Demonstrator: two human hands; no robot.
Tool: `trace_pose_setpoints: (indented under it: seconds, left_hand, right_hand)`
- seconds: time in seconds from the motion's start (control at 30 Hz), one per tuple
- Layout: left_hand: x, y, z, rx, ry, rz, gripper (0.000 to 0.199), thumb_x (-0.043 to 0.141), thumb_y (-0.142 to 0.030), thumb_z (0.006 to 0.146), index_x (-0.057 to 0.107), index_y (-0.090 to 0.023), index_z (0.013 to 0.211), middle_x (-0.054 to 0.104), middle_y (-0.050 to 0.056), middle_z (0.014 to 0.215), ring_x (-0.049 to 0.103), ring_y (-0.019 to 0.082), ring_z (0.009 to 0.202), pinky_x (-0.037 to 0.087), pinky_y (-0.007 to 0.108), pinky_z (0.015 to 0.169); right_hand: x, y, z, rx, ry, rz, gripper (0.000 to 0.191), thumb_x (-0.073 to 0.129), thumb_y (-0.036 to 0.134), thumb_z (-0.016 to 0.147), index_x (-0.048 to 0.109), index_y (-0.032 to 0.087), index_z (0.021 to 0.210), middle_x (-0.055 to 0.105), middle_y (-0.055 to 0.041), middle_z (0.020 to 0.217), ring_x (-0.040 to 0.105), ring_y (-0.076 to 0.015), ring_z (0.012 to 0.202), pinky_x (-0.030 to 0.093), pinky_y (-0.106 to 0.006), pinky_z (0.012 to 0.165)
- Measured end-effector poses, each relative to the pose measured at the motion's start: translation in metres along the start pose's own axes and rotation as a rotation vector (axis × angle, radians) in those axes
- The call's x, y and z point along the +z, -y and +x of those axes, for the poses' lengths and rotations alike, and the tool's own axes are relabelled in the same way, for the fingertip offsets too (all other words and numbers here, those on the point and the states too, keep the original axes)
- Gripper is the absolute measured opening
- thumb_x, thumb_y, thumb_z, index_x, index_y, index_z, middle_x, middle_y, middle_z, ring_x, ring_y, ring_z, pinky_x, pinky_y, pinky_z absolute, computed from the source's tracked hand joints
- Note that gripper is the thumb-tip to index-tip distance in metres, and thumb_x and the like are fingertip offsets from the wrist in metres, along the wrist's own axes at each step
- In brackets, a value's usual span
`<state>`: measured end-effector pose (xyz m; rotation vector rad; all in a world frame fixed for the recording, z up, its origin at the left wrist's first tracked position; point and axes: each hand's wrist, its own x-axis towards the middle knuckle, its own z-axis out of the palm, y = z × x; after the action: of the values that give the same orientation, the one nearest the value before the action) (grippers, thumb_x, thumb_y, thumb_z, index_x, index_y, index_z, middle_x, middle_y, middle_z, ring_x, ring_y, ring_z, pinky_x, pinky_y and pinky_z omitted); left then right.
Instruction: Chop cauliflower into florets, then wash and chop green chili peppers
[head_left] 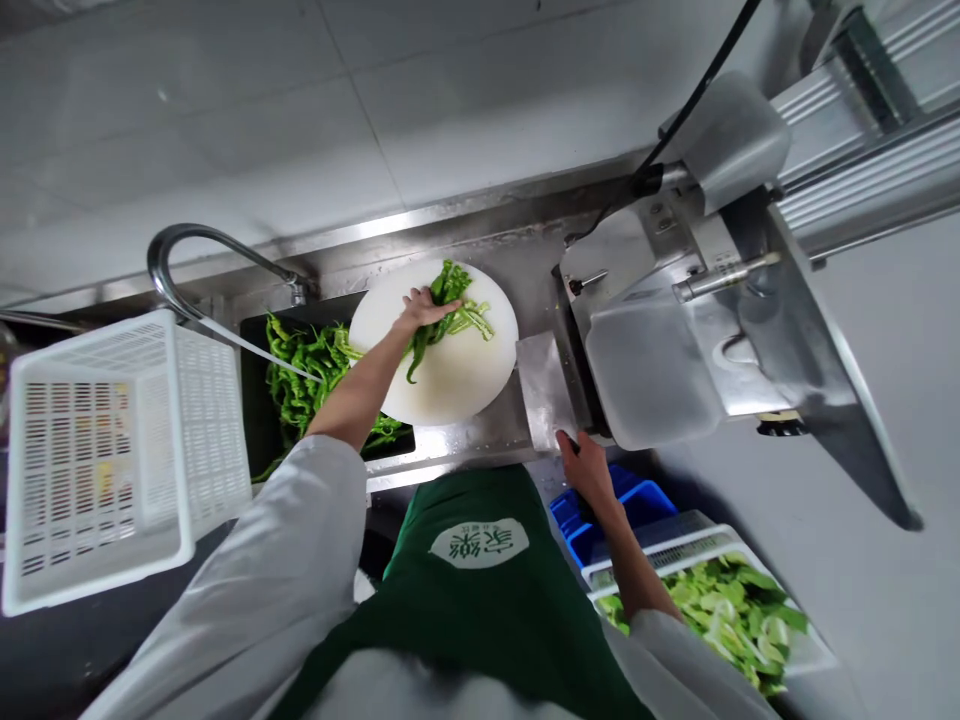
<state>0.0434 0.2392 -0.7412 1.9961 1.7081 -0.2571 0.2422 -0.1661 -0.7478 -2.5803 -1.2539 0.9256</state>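
Note:
My left hand rests over a bunch of long green peppers on a round white cutting board, its thumb stretched out to the right and its fingers around the bunch. Just right of that hand lie pale cut pepper pieces. Lower right, my right hand is closed around the handle of a cleaver. The broad blade lies over the steel counter, right of the board and apart from the peppers. More green peppers fill the sink, partly covered by the board and my left forearm.
A curved tap with a white hose reaches over the sink. A white plastic basket stands left. A metal slicing machine occupies the right side. Below it are a blue crate and a white crate of cut leafy greens.

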Motion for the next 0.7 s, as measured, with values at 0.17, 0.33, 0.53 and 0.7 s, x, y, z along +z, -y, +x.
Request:
trace_pose_setpoints:
  seconds: [0.17,0.33,0.53,0.7]
  left_hand:
    - [0.036,-0.041,-0.032,-0.035,-0.041,0.054,0.122,0.061,-0.084,0.073,0.01,-0.022,0.165,0.028,0.024,0.164,0.026,0.05,0.149,0.036,0.07,0.11]
    - [0.051,-0.056,-0.039,-0.083,-0.074,0.009,0.118,0.073,-0.064,0.076,0.009,-0.019,0.165,0.035,0.027,0.159,0.034,0.048,0.144,0.042,0.065,0.105]
    - [0.049,-0.046,-0.056,0.076,-0.03,-0.154,0.106,0.073,-0.06,0.082,0.022,-0.013,0.162,0.045,0.027,0.15,0.053,0.041,0.134,0.045,0.046,0.107]
    - [0.019,0.054,-0.08,0.085,-0.33,-0.312,0.055,0.055,-0.048,0.097,0.057,-0.015,0.141,0.066,0.017,0.13,0.067,0.026,0.114,0.05,0.034,0.1]
  right_hand:
    - [-0.01,0.015,0.02,0.078,-0.015,-0.056,0.036,0.039,0.037,0.108,0.064,0.011,0.107,0.074,-0.0171,0.096,0.07,-0.0268,0.094,0.039,-0.03,0.074]
    - [-0.018,0.067,0.046,0.001,-0.014,-0.094,0.032,0.033,0.025,0.108,0.058,0.008,0.119,0.074,-0.0168,0.097,0.072,-0.0247,0.092,0.043,-0.03,0.077]
    - [0.001,0.125,0.053,-0.118,0.028,-0.134,0.03,0.036,0.015,0.104,0.055,0.005,0.126,0.074,-0.0206,0.105,0.073,-0.0257,0.096,0.047,-0.032,0.083]
    - [0.011,0.14,0.047,-0.149,0.011,-0.179,0.036,0.03,0.02,0.106,0.059,0.005,0.121,0.074,-0.0207,0.096,0.073,-0.0259,0.087,0.048,-0.032,0.075]
